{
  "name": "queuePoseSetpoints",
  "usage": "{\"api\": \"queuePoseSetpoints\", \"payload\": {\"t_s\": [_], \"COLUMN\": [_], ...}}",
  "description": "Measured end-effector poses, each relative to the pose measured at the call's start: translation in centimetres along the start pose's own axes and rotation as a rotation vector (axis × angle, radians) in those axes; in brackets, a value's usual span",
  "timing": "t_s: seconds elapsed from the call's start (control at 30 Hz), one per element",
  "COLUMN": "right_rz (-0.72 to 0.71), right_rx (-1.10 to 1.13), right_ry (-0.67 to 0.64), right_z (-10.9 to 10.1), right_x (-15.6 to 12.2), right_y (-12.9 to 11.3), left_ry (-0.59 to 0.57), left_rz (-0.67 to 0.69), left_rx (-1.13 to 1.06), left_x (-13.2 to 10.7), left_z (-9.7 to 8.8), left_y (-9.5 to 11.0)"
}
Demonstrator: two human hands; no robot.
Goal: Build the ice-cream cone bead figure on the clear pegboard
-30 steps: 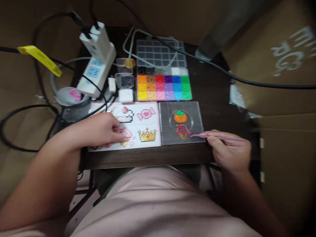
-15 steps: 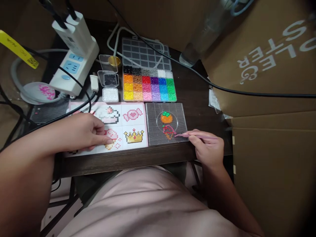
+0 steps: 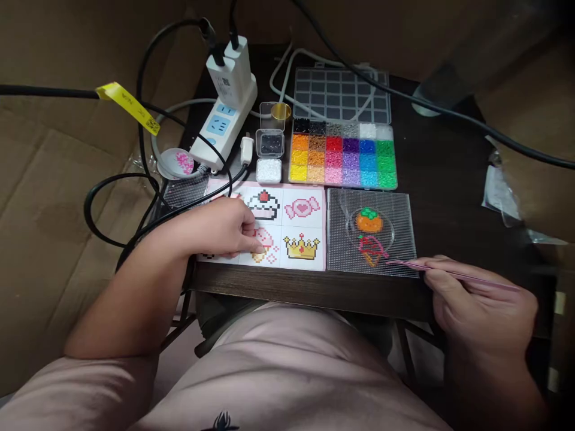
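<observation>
My left hand (image 3: 229, 227) rests on the pattern sheet (image 3: 304, 266), fingers folded and a fingertip touching the pink ice cream picture (image 3: 264, 238). Nothing shows in it. My right hand (image 3: 483, 299) grips pink tweezers (image 3: 453, 273). Their thin tip points left, at the lower right of a small ice cream cone of beads (image 3: 372, 250); whether a bead is in the tip is too small to tell. That cone, with a pink-red outline and brown point, sits on the clear pegboard (image 3: 402, 227). Above it is an orange bead fruit with green leaves (image 3: 369, 220).
An open bead box (image 3: 344, 152) with many colours stands behind the pegboard. Small clear boxes (image 3: 268, 170) and a power strip (image 3: 224, 129) are to its left. Black cables (image 3: 179, 206) cross near my left forearm. A dish of pink beads (image 3: 177, 163) lies at the left.
The camera view has turned, so the whole table appears farther right. My left fingertip stays on the ice cream picture, and the tweezers' tip stays close beside the bead cone.
</observation>
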State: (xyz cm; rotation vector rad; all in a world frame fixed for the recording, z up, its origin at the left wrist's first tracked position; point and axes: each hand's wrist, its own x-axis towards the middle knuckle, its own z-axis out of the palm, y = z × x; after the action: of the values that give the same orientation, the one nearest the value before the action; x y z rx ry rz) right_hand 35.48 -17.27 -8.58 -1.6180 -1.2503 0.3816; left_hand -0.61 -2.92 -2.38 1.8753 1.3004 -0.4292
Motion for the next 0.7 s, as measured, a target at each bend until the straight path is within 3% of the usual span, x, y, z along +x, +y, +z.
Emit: {"api": "queuePoseSetpoints", "payload": {"t_s": [0.1,0.3,0.7], "right_rz": [-0.038,-0.021,-0.029], "right_rx": [0.081,0.029,-0.033], "right_ry": [-0.032,-0.021,0.021], "right_z": [0.08,0.12,-0.13], "right_x": [0.12,-0.03,-0.15], "right_y": [-0.22,-0.39,0.26], "left_ry": [0.007,0.035,0.089], "left_rz": [0.026,-0.041,-0.022], "left_rx": [0.008,0.018,0.098], "left_x": [0.03,0.08,0.14], "left_z": [-0.01,0.29,0.47], "left_y": [0.02,0.51,0.52]}}
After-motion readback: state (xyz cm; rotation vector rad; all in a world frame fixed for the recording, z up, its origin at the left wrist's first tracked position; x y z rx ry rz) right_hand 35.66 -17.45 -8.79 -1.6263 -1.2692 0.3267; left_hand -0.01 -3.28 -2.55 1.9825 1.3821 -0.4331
